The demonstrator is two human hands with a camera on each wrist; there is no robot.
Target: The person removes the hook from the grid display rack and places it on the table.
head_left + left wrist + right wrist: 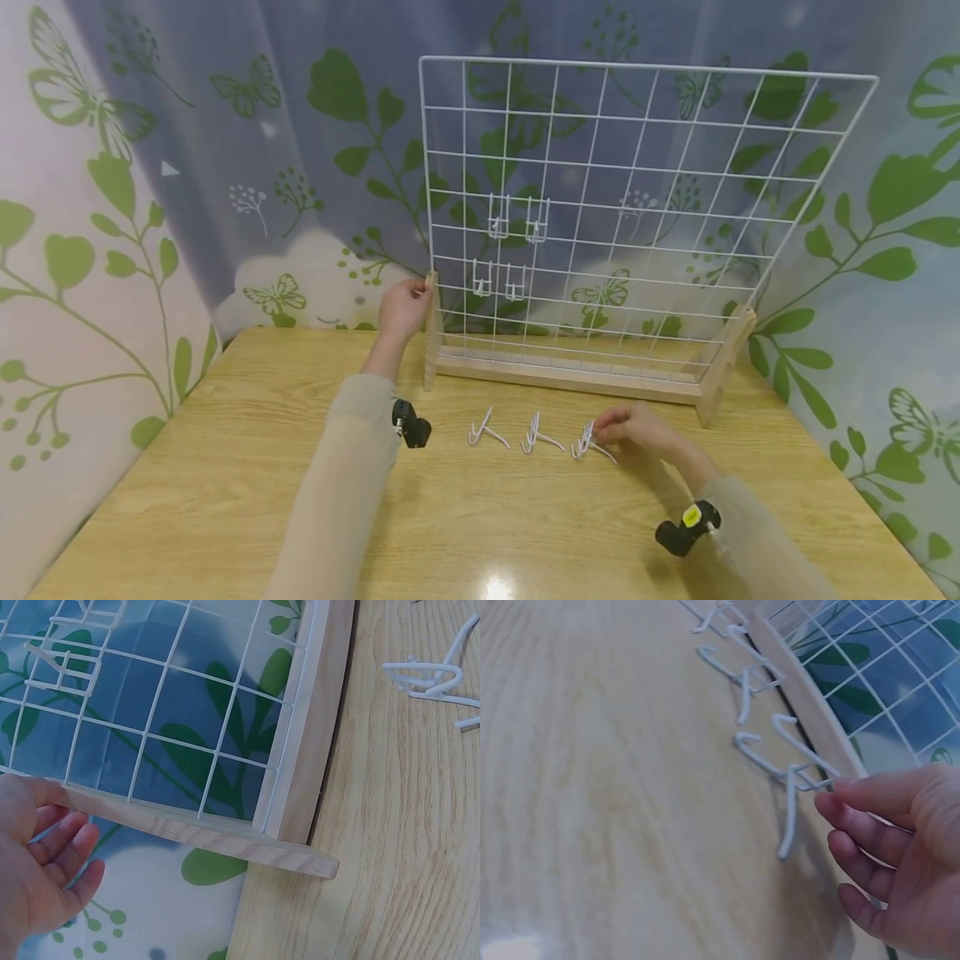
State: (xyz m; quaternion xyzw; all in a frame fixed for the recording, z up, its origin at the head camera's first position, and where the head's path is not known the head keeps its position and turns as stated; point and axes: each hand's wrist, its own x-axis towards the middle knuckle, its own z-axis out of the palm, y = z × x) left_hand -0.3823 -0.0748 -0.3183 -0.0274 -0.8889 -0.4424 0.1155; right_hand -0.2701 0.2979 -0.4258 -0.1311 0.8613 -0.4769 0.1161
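At the left end of the wooden stand (433, 333), my left hand (403, 310) holds the top of the upright between thumb and forefinger. The left wrist view shows this hand (45, 859) with its other fingers loosely bent beside the wood. A white wire grid (600, 208) leans back in the stand. My right hand (637, 429) pinches the rightmost white wire hook (588, 442) by its far end. In the right wrist view, thumb and forefinger meet at that hook (791, 776), low over the table.
Two more white hooks, the middle one (536, 435) and the left one (487, 429), lie in a row on the wooden table (225, 467). Several hooks (498, 223) hang on the grid's left part. Behind stands a patterned curtain (337, 167).
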